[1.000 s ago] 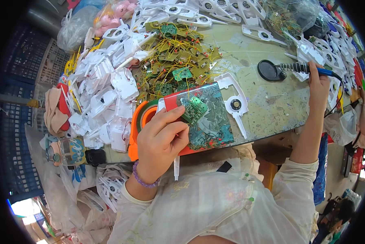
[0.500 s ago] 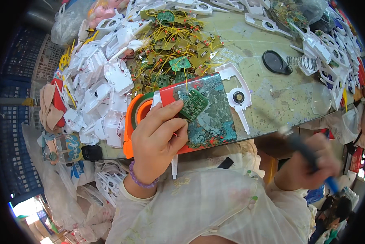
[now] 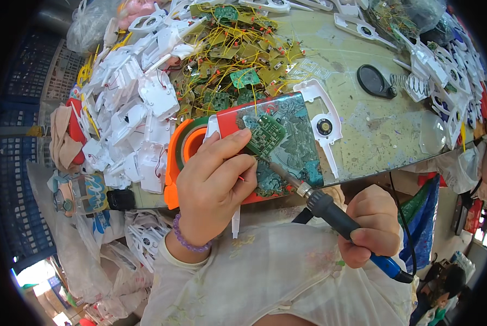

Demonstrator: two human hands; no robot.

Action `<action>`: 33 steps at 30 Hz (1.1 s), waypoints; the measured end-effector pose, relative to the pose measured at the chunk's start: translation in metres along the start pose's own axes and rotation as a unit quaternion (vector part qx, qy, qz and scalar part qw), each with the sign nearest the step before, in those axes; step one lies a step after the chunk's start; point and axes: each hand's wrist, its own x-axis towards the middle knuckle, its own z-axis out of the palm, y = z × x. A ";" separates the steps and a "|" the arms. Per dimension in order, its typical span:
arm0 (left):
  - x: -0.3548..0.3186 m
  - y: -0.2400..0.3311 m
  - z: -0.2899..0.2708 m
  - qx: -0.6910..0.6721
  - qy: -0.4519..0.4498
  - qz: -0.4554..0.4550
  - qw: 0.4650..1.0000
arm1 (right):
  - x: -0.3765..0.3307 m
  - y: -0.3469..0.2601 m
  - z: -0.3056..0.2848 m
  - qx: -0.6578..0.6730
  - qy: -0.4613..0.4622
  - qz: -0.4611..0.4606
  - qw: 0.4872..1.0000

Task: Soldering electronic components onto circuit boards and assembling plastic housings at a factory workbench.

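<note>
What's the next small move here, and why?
I'd probably ease the soldering iron onto the green circuit board's lower edge, with the left hand steadying the board: the right hand already aims the tip there, and the left hand sits at the board's left side. Contact is too small to tell, so go gently.

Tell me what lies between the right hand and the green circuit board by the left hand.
The soldering iron, held in the right hand, spans that stretch and ends by the circuit board; contact is unclear. The head view shows this.
</note>
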 end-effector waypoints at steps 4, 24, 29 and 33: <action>0.000 0.000 0.000 0.000 -0.002 0.003 1.000 | 0.001 -0.001 0.001 -0.001 0.003 0.001 1.000; 0.000 -0.001 -0.002 0.000 -0.012 0.007 1.000 | -0.003 -0.002 0.005 0.016 0.061 0.063 0.996; -0.001 0.000 -0.001 0.004 -0.010 0.008 1.000 | -0.008 -0.003 0.010 0.022 0.120 0.101 0.987; 0.000 0.000 -0.002 0.004 -0.011 0.008 1.000 | -0.011 -0.007 0.008 0.033 0.144 0.175 0.973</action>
